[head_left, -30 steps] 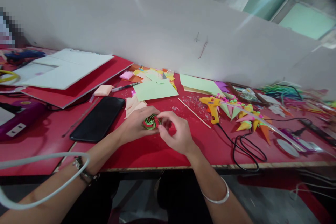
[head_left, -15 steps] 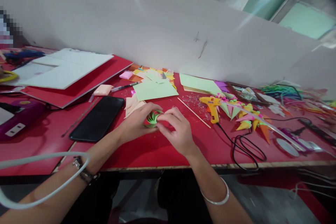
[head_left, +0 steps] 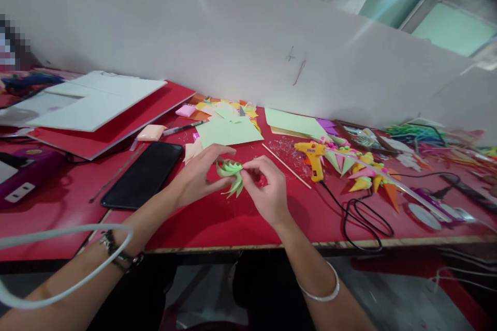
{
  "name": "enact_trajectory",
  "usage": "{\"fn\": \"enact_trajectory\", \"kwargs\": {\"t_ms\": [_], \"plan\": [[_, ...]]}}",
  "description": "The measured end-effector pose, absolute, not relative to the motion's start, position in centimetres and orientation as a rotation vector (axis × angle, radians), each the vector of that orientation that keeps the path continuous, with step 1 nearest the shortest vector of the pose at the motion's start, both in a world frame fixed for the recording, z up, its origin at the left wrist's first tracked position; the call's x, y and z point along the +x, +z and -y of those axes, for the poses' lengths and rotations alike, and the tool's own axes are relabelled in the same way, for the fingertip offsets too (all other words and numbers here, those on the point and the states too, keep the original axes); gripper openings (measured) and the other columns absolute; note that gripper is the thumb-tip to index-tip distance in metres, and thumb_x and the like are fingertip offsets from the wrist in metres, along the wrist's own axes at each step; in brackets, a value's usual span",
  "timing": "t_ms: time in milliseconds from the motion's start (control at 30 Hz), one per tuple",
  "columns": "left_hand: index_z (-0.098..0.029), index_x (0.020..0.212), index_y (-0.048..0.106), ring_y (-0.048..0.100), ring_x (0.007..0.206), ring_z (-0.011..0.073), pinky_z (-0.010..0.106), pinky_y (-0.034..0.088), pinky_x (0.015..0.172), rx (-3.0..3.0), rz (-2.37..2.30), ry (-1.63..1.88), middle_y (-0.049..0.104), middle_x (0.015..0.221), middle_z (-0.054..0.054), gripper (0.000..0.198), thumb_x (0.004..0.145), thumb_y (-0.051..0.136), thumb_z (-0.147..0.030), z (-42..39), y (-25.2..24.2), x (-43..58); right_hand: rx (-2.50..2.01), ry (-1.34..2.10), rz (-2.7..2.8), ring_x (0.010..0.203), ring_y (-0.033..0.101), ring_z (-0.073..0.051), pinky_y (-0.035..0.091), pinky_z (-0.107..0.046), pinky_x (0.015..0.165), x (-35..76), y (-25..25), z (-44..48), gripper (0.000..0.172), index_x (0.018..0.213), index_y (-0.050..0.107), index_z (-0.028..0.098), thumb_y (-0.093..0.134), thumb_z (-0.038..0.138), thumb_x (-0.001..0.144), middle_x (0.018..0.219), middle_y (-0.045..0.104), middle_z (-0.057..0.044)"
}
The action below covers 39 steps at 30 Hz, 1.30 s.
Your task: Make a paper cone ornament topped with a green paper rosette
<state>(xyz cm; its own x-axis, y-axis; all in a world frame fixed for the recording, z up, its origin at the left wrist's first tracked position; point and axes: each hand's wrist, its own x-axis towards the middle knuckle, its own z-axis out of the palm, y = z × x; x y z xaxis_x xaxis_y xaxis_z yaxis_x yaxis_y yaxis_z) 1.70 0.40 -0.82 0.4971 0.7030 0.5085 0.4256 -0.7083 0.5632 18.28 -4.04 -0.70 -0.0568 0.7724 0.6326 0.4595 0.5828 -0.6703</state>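
Observation:
A strip of light green paper (head_left: 232, 169), cut into curling, pointed fringes, is held just above the red table. My right hand (head_left: 267, 186) pinches its right end between thumb and fingertips. Around its left part curves my left hand (head_left: 202, 170), with the fringes between its thumb and fingers; how firmly it grips is hard to see. Some fringes hang down beside the left thumb. Behind the hands lie a pale green sheet (head_left: 231, 132) and a thin wooden stick (head_left: 286, 165).
On the left are a black phone (head_left: 143, 176), white foam boards (head_left: 104, 98) and a purple tool (head_left: 29, 178). A yellow glue gun (head_left: 315, 158) with a looping black cord (head_left: 349, 217) lies to the right, by colourful paper cones (head_left: 363, 181). A pale wall (head_left: 233, 36) rises behind.
The green fringed paper has gone from a round curl between both hands to a looser shape with fringes hanging down. The left hand's fingers have spread a little.

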Motion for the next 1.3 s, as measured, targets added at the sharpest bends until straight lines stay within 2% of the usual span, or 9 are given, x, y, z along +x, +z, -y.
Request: {"fn": "enact_trajectory", "kwargs": {"t_ms": [100,267,433,633,867,1300], "plan": [[-0.019,0.104,0.049,0.056,0.078,0.0135,0.026,0.046,0.074,2.372,-0.972,1.078,0.056,0.097,0.004,0.030,0.075,0.056,-0.025,-0.43,-0.86,1.86,-1.077,0.421,1.628,0.063,0.049,-0.010,0.042,-0.022,0.057,18.28,-0.89,3.86,0.004,0.079,0.054,0.019,0.050,0.019,0.080,0.071,0.052,0.001],[-0.019,0.100,0.054,0.055,0.086,0.0150,0.026,0.046,0.075,2.429,-0.907,1.080,0.058,0.094,0.004,0.021,0.080,0.051,-0.024,-0.46,-0.78,1.84,-1.101,0.486,1.591,0.063,0.050,-0.010,0.042,-0.022,0.058,18.28,-1.13,3.72,0.004,0.079,0.055,0.019,0.050,0.020,0.080,0.072,0.053,0.001],[-0.020,0.103,0.056,0.055,0.092,0.0160,0.027,0.043,0.082,2.468,-0.865,1.094,0.059,0.097,0.005,0.022,0.082,0.049,-0.024,-0.51,-0.82,1.69,-1.103,0.496,1.592,0.063,0.050,-0.010,0.042,-0.022,0.058,18.29,-1.14,3.70,0.006,0.079,0.055,0.019,0.051,0.022,0.080,0.072,0.053,0.001],[-0.020,0.106,0.056,0.055,0.085,0.0152,0.026,0.044,0.077,2.459,-0.864,0.995,0.061,0.093,0.005,0.025,0.084,0.047,-0.028,-0.51,-0.71,1.59,-1.101,0.534,1.567,0.064,0.051,-0.011,0.042,-0.022,0.057,18.29,-1.15,3.79,0.007,0.078,0.056,0.019,0.051,0.024,0.080,0.072,0.055,0.001],[-0.020,0.103,0.059,0.056,0.081,0.0151,0.026,0.044,0.076,2.396,-0.899,1.046,0.063,0.091,0.005,0.025,0.081,0.050,-0.029,-0.35,-0.79,1.91,-1.050,0.639,1.486,0.073,0.056,-0.013,0.045,-0.024,0.063,18.37,-0.96,3.86,0.011,0.089,0.058,0.020,0.052,0.024,0.080,0.083,0.061,-0.002],[-0.020,0.103,0.058,0.056,0.079,0.0141,0.025,0.044,0.074,2.385,-0.869,1.048,0.062,0.090,0.004,0.024,0.081,0.051,-0.025,-0.36,-0.69,1.82,-1.046,0.616,1.516,0.070,0.055,-0.012,0.044,-0.024,0.062,18.65,-0.67,3.84,0.008,0.079,0.061,0.019,0.054,0.024,0.079,0.076,0.060,-0.001]]}}
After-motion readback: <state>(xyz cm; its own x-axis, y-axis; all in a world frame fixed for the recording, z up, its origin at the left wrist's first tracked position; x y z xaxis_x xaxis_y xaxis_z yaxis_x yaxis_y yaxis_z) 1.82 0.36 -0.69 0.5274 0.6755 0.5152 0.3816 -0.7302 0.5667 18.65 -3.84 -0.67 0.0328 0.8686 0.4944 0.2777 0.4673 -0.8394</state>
